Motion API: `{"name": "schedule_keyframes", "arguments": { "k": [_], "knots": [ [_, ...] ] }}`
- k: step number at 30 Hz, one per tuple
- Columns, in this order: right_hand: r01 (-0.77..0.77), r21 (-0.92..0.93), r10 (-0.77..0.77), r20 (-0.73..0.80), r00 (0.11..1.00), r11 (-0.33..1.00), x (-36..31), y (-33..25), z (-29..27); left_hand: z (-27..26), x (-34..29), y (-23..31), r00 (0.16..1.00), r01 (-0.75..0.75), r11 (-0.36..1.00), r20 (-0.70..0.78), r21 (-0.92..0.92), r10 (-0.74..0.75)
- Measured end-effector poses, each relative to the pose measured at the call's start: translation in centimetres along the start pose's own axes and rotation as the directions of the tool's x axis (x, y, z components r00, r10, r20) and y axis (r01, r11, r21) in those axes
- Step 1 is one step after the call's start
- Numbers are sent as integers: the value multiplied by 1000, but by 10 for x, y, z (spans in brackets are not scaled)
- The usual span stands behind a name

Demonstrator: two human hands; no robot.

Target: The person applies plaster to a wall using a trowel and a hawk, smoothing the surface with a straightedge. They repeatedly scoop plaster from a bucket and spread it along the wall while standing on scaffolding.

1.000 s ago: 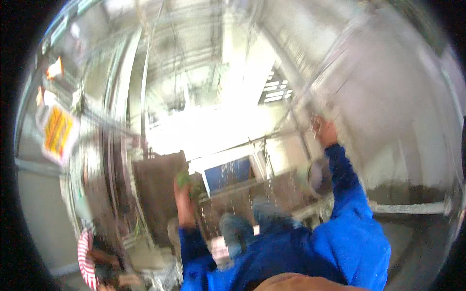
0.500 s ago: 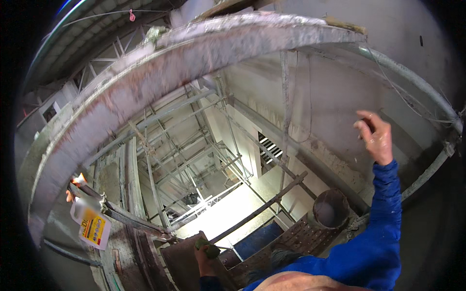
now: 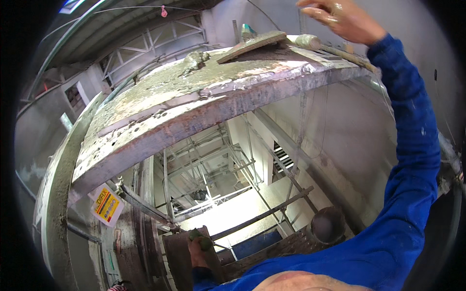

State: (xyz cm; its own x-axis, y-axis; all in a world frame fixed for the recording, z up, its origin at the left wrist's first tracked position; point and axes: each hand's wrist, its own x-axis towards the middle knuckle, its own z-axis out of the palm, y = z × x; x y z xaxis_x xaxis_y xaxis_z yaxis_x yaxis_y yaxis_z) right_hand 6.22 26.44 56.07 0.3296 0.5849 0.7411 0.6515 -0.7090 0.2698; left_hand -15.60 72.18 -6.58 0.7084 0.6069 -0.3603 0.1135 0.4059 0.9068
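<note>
My right hand [image 3: 342,19] is raised at the top, partly cut off by the picture's edge. Its fingers stretch leftward, wet-looking, with nothing visible in them. Below and left of it, a flat mortar-smeared board [image 3: 252,46] lies tilted on the raised scaffold platform [image 3: 160,123]; a green piece [image 3: 247,31] shows behind it. A lump of wet mortar [image 3: 194,62] sits to its left. Low down, my left hand [image 3: 196,252] is closed on a dark green rounded thing [image 3: 201,240] whose kind I cannot make out. A brown flat panel [image 3: 177,257] is beside that hand.
Below the platform, a deep shaft holds scaffold tubes [image 3: 291,199] above a brightly lit floor [image 3: 233,213]. A round dark bucket [image 3: 327,225] stands at the lower right. A white-and-yellow labelled package [image 3: 107,206] hangs at the left. Pipes [image 3: 335,51] reach the platform's right end.
My right hand has risen from the right side to above the platform. The view has tipped up, showing the platform's top with board and mortar. My left hand keeps its grip.
</note>
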Motion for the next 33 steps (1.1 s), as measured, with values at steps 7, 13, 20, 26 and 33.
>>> {"name": "schedule_keyframes", "arguments": {
  "k": [7,13,20,26,33],
  "knots": [
    [110,-11,-90,500,862,994,135,-4,81,-35,-18,-25,998,-38,974,-57,-223,26],
    [197,-287,45,659,751,937,178,-4,135,-82,-36,-56,985,-25,965,-171,-262,-21],
    [-333,-228,367,812,454,915,182,4,160,-132,-67,-97,915,-212,958,-304,191,263],
    [-381,-80,253,867,430,921,191,47,200,-109,-103,-75,888,-10,954,-441,-300,-129],
    [631,-108,-370,729,576,769,217,65,171,-106,-113,-69,913,-50,968,-404,-246,-56]
  ]
}}
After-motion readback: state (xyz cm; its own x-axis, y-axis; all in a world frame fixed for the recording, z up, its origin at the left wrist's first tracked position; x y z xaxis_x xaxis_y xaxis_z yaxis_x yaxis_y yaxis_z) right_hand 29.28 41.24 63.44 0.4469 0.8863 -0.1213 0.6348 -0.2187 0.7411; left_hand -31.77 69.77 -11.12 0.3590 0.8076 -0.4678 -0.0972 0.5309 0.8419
